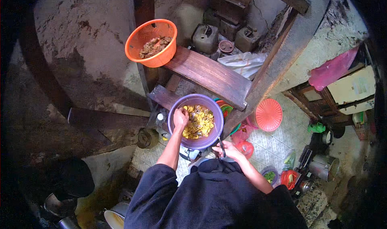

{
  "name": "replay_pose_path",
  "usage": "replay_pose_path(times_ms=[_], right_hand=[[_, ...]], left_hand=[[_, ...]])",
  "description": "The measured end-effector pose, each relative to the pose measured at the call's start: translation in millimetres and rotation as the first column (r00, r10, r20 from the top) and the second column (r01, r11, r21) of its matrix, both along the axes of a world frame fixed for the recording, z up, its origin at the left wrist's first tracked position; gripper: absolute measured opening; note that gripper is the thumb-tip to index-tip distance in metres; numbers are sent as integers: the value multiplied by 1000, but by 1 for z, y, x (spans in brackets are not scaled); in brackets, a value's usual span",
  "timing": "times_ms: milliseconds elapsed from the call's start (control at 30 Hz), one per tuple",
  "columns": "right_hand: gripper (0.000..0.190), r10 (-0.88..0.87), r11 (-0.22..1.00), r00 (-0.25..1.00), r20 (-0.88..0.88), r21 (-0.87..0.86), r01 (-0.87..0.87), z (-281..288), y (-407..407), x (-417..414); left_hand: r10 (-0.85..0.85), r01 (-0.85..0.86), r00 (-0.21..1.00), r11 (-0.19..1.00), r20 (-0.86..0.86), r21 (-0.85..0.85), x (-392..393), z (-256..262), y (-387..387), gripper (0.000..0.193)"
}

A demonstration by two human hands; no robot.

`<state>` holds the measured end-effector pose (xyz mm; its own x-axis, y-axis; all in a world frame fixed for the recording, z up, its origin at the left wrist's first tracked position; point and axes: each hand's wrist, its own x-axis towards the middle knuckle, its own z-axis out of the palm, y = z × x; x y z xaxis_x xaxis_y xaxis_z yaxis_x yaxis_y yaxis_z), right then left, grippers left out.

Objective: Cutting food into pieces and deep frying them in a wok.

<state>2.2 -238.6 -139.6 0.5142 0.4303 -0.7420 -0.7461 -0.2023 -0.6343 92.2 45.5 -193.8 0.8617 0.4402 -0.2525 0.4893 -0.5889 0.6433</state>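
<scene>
A purple plastic basin point(221, 117) in front of me holds many small yellow food pieces point(199, 123), some with darker or whitish bits. My left hand point(180, 117) reaches over the basin's left rim, its fingers bent down at the edge of the pieces. Whether anything is pinched there is hidden. By the basin's lower right rim, my right hand point(229, 149) grips a black-handled tool point(222, 149) with a thin metal tip pointing up at the rim. The tool's exact kind is unclear.
An orange plastic colander point(157, 59) with brownish pieces stands on a wooden plank point(208, 75). A wooden post point(272, 62) slants past the basin's right. Right of it are a red ribbed lid point(268, 114) and a red plastic bag point(244, 149). Jerrycans point(205, 38) stand behind.
</scene>
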Motion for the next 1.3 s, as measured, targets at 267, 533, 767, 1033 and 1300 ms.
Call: replay_pose_path(times_ms=[267,533,767,1033,1300], right_hand=[[44,146,988,984,100,-69,-140,12,24,-3],[34,42,992,999,13,-124,-40,18,-8,-29],[30,76,996,997,-27,40,-75,3,-1,-12],[39,230,947,968,100,206,-246,28,34,22],[46,212,906,964,162,338,-257,20,41,18]], left_hand=[[-318,350,936,878,-151,326,7,-52,13,25],[-8,9,1000,999,15,-41,13,-7,-26,16],[280,-218,952,346,-121,-912,-30,44,-10,10],[-128,176,984,777,122,-605,-59,110,-26,23],[-414,423,903,809,114,-409,-71,120,-22,30]])
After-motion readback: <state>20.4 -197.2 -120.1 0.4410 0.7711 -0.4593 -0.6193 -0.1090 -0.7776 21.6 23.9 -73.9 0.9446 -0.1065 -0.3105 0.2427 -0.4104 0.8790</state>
